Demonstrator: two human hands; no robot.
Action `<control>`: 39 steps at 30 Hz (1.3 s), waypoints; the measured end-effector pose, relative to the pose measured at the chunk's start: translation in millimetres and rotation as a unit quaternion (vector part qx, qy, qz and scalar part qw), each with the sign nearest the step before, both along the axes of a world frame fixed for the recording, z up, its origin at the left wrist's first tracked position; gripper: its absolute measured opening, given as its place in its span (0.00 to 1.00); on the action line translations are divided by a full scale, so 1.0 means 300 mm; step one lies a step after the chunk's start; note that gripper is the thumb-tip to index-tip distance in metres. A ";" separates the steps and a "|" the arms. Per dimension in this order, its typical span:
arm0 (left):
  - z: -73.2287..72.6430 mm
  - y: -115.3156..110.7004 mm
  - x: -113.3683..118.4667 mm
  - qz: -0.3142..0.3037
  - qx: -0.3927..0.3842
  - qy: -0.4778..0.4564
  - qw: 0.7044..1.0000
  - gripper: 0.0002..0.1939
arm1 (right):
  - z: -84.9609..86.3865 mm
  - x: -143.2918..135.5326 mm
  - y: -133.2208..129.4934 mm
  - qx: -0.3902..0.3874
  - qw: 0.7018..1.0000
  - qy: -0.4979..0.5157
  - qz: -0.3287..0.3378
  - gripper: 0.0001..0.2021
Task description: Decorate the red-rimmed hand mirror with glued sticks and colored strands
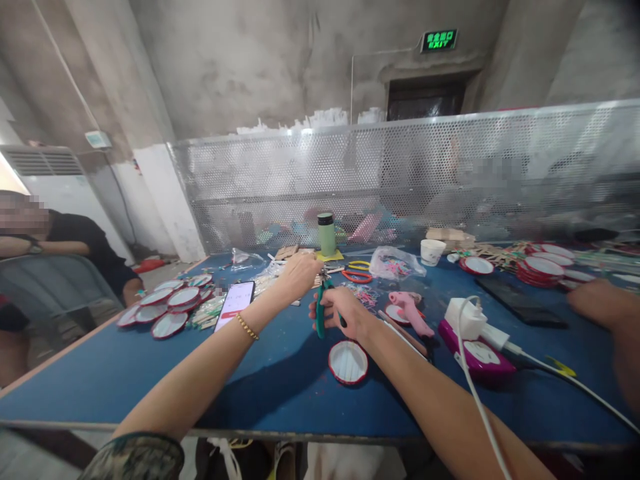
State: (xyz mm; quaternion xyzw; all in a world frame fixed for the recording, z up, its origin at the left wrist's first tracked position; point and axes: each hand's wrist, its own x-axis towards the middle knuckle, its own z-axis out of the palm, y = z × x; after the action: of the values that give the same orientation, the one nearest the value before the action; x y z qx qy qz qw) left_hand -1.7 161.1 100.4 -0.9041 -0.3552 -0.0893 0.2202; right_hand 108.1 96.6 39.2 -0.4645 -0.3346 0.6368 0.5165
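My right hand (347, 312) is wrapped round the green handles of a pair of pliers (321, 319), whose jaws point away from me. Close beside those jaws, the fingers of my left hand (300, 275) are pinched together; whatever they hold is too small to make out. Below my right hand, a round white disc with a red rim (348, 363) lies flat on the blue table (270, 393). Beyond the pliers are a second tool with orange and yellow handles (357, 273) and small pink and blue pieces (367, 295).
Left are a lit phone (236, 301) and several red-rimmed discs (169, 324). A green bottle (327, 233) stands behind. To the right lie a pink glue gun (410, 310), a purple power strip (483, 360) with cables and a dark phone (520, 303). Another person's arm (607, 313) reaches in; someone sits left.
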 end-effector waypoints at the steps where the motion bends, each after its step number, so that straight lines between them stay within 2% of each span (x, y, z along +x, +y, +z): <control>1: 0.006 0.002 0.007 0.001 -0.002 0.013 1.000 0.14 | 0.000 0.002 0.004 -0.006 1.000 0.009 0.003 0.08; 10: 0.009 0.084 0.099 0.011 -0.027 0.062 0.998 0.12 | 0.001 0.040 0.041 -0.040 0.994 0.094 0.043 0.10; 17: 0.003 0.114 0.147 0.013 -0.056 0.097 0.994 0.08 | -0.045 0.069 0.089 -0.061 0.987 0.136 0.061 0.09; 22: -0.003 0.128 0.159 0.011 -0.067 0.109 0.992 0.09 | -0.067 0.085 0.109 -0.071 0.984 0.147 0.073 0.09; 31: -0.045 0.168 0.160 -0.010 -0.079 0.109 0.991 0.10 | -0.083 0.092 0.113 -0.085 0.986 0.126 0.068 0.08; 39: -0.058 0.178 0.161 -0.007 -0.090 0.103 0.991 0.07 | -0.089 0.094 0.114 -0.090 0.986 0.121 0.074 0.07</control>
State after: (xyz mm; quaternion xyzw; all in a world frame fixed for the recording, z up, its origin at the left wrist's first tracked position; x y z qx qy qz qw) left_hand 46.6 214.4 83.1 -0.9271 -0.3309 0.0353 0.1726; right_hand 136.2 130.9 12.4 -0.4025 -0.2450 0.7523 0.4605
